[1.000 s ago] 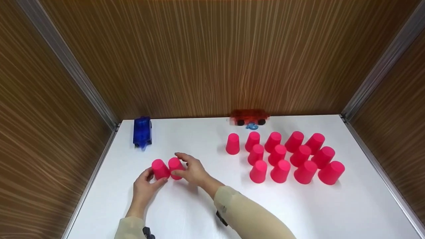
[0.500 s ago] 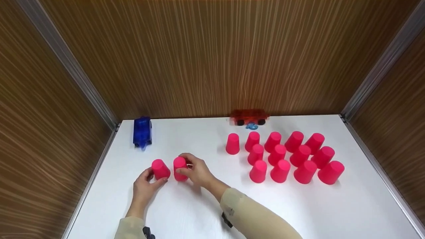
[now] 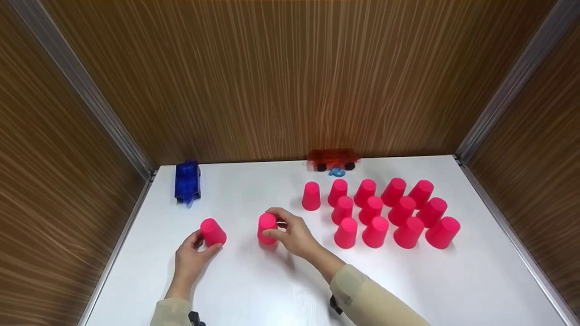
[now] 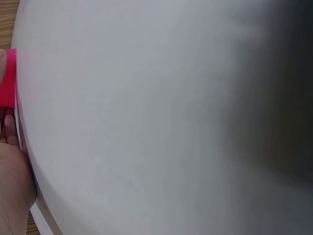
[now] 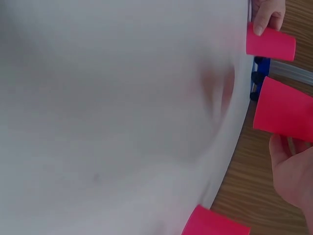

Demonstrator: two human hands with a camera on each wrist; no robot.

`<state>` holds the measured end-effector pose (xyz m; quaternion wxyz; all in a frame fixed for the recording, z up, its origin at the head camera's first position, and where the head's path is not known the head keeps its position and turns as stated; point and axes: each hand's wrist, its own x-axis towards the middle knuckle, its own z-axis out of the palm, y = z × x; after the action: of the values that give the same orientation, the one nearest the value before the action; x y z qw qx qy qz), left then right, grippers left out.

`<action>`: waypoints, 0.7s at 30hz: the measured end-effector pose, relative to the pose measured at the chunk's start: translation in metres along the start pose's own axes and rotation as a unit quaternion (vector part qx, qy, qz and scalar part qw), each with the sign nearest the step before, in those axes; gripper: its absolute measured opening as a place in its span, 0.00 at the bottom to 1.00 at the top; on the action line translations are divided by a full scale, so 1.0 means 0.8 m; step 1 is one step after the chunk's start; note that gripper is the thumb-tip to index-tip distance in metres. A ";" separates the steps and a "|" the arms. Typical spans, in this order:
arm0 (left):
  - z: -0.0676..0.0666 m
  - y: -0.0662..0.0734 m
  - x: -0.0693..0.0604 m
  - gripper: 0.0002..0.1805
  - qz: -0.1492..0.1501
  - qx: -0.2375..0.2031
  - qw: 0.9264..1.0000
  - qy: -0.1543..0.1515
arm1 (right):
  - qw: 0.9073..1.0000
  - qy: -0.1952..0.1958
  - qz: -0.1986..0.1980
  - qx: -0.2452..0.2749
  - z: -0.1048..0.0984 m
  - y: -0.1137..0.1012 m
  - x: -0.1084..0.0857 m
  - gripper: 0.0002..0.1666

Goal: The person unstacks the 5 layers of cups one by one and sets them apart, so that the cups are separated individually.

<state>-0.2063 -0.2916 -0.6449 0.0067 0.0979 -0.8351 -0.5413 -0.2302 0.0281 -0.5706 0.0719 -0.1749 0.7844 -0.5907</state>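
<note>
Two pink cups are in my hands, both upside down. My left hand (image 3: 189,261) holds the left cup (image 3: 213,232), thumb at its near side and fingers at its far left; this cup stands on the table. My right hand (image 3: 295,233) grips the right cup (image 3: 267,226) between thumb and fingers. In the right wrist view that cup (image 5: 282,110) hangs above the white surface, with a reddish reflection beneath. A wide gap separates the two cups. Only a piece of the left cup (image 4: 8,81) shows in the left wrist view, at its left edge.
Several pink cups (image 3: 374,232) stand upside down in three rows on the right of the white table (image 3: 253,290). A blue toy car (image 3: 187,182) sits at the back left. Against the rear wooden wall stands a red toy car (image 3: 333,159), a small light-blue piece (image 3: 337,172) before it.
My right hand has taken its cup rightward, away from the left cup it stood beside. My left hand has stayed on its cup. The head view has shifted slightly.
</note>
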 end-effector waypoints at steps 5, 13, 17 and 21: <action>-0.001 0.000 0.001 0.45 0.005 0.001 1.000 -0.005 | 1.000 0.020 0.006 -0.020 -0.026 0.006 -0.019 0.31; -0.002 0.000 0.001 0.45 0.008 0.011 1.000 -0.004 | 0.999 0.039 0.013 -0.025 -0.052 0.018 -0.053 0.33; -0.003 0.000 0.003 0.45 0.017 0.005 1.000 -0.004 | 0.998 0.050 0.019 -0.027 -0.062 0.024 -0.071 0.33; -0.005 0.000 0.000 0.46 0.013 0.003 1.000 -0.010 | 0.997 0.058 0.032 -0.027 -0.070 0.032 -0.087 0.33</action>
<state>-0.2059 -0.2948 -0.6434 0.0051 0.0814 -0.8382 -0.5393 -0.1884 0.1100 -0.5847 0.0405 -0.1167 0.8084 -0.5756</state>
